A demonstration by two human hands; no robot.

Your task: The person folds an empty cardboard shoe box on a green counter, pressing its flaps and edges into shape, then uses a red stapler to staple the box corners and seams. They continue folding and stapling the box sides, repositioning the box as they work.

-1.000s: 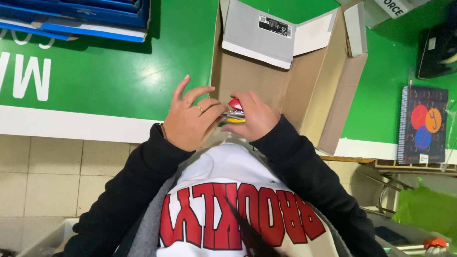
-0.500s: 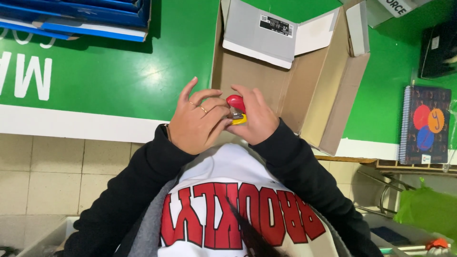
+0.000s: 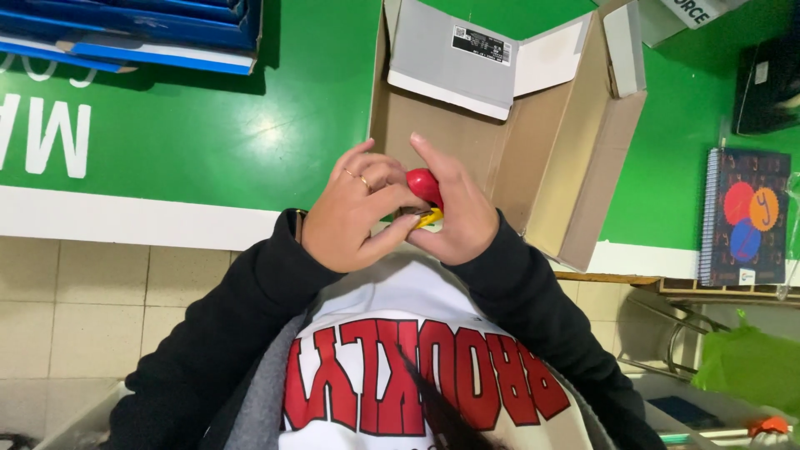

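Two hands, left (image 3: 354, 212) and right (image 3: 454, 212), close around our small red rounded object with yellow base (image 3: 425, 196), at six o'clock of the open cardboard box (image 3: 575, 167); it looks light, smooth, slippery; we would grip its base.

The small red object (image 3: 423, 185) is mostly covered by the left hand (image 3: 357, 212) and the right hand (image 3: 454, 217); only a rounded red part and a yellow tip below it show, so its kind cannot be told. The fingertips of both hands are hidden behind each other around it. The cardboard box (image 3: 575, 167) is cut off by the top edge, and its floor is partly hidden behind the hands. The stack of blue folders (image 3: 142, 33) runs out past the top and left edges. The spiral notebook (image 3: 746, 217) is too small for its cover to be read. The black item (image 3: 767, 83) at the right edge is cut off and unclear.
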